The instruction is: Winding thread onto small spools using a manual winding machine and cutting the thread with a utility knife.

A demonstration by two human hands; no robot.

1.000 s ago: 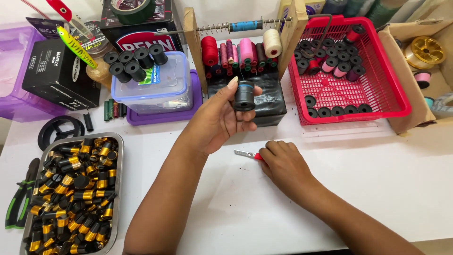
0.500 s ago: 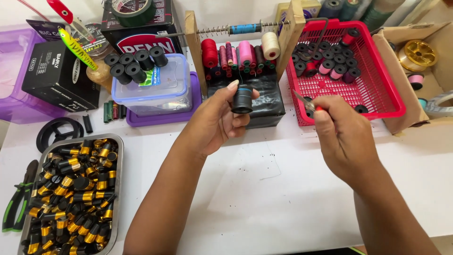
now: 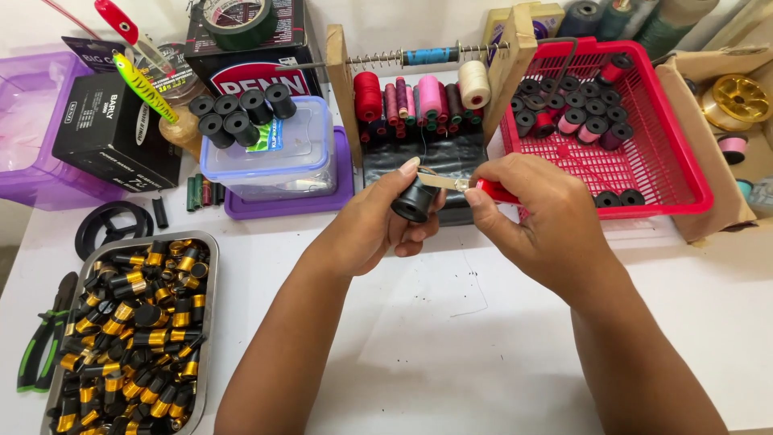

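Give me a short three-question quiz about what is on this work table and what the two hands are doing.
1. True or false: the left hand holds a black spool.
2. What does the right hand hold against that spool? A) a small red-handled blade B) green-handled pliers C) a roll of tape
3. Fill in: the metal tray of black and gold pieces lies at the table's front ______ corner, as the person sees it.

Key: 1 true. 2 A; the green-handled pliers lie untouched left of the tray. 3 left.
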